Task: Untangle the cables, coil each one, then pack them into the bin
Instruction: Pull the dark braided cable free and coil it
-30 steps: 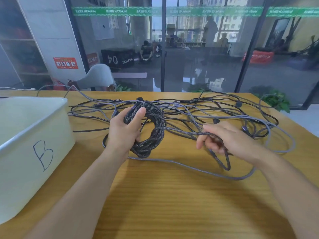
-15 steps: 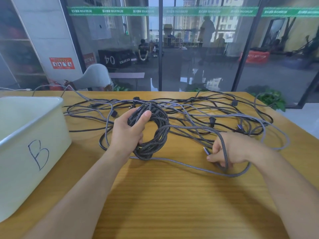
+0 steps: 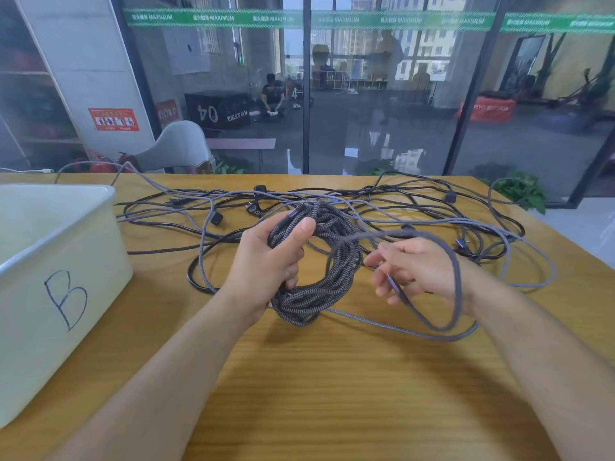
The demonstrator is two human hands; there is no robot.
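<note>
A light wooden table [image 3: 332,394] with visible grain fills the foreground. Behind its far edge, a grey moulded chair back [image 3: 176,146] is seen, with green leafy plants [image 3: 522,191] at the right corner. A green banner strip [image 3: 299,18] is stuck across the dark glass wall, and a red notice sticker [image 3: 113,119] is fixed to the white pillar.

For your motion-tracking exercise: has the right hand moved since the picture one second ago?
Yes. The right hand has moved left toward the braided cable coil held by the left hand, its fingers nearly reaching it, judged against the cable tangle on the table.
</note>
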